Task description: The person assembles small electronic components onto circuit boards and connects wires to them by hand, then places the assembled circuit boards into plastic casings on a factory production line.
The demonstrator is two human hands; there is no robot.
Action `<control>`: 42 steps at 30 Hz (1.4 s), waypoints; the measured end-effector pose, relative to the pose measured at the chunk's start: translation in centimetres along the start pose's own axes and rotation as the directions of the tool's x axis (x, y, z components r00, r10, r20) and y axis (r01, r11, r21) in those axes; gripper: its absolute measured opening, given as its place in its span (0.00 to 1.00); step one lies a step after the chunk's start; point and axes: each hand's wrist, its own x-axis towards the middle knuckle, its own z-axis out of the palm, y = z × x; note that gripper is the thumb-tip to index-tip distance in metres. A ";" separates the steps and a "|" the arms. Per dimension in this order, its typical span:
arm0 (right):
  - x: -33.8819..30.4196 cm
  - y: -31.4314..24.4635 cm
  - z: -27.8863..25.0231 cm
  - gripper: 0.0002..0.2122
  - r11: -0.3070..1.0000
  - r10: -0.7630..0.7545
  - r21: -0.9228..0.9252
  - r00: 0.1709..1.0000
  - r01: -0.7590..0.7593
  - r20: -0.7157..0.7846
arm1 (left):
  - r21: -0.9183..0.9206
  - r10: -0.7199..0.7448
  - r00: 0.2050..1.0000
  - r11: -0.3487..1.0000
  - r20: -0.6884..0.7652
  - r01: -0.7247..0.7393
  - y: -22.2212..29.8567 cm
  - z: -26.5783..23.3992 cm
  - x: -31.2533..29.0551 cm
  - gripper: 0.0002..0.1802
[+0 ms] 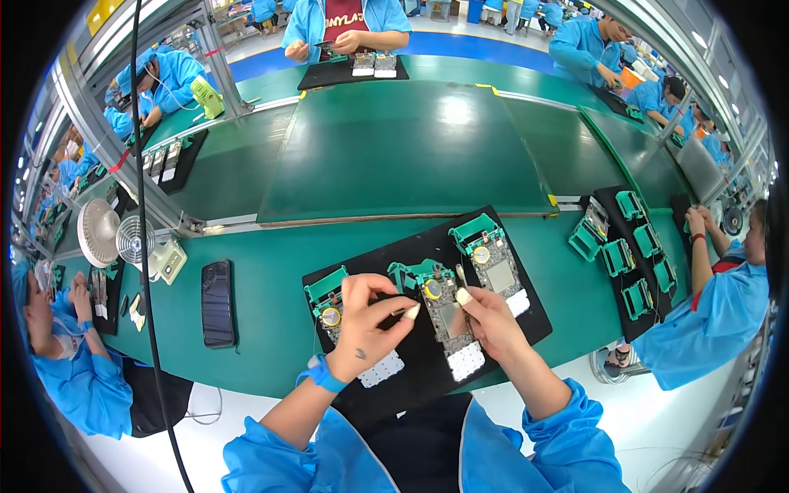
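My left hand (370, 324) hovers over the left circuit board (331, 316), its thumb and index finger pinched together; a white finger cot (412, 311) covers one fingertip. Anything in that pinch is too small to make out. At the right edge of the middle circuit board (448, 316), my right hand (496, 324) grips with curled fingers, one of them in a white cot. A thin dark piece (460, 272) juts up by that fingertip. Each board carries a green plastic frame, a round yellow part and a white keypad sheet. A third circuit board (498, 271) lies to the right.
Under the boards is a black mat (526, 324) on the green table (271, 287). A phone (218, 304) and white fans (99, 232) stand left. At right, another black mat (637, 324) holds several green frames. Co-workers in blue sit around; a black cable (141, 205) hangs at left.
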 end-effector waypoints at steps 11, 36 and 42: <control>-1.6 1.1 0.6 0.13 0.439 -0.653 -0.764 0.752 0.473 0.090 | -0.075 -0.031 0.962 0.996 0.271 0.054 0.9 0.3 -0.2 0.10; 0.3 0.3 -1.0 0.14 -0.061 -0.625 -0.732 0.546 0.678 0.558 | -0.095 -0.047 0.951 0.992 0.307 0.079 0.8 1.2 1.0 0.10; -1.4 -0.5 -1.1 0.15 0.265 -0.595 -0.764 0.723 0.588 0.351 | -0.035 -0.088 0.931 0.994 0.355 0.107 1.2 1.0 1.6 0.09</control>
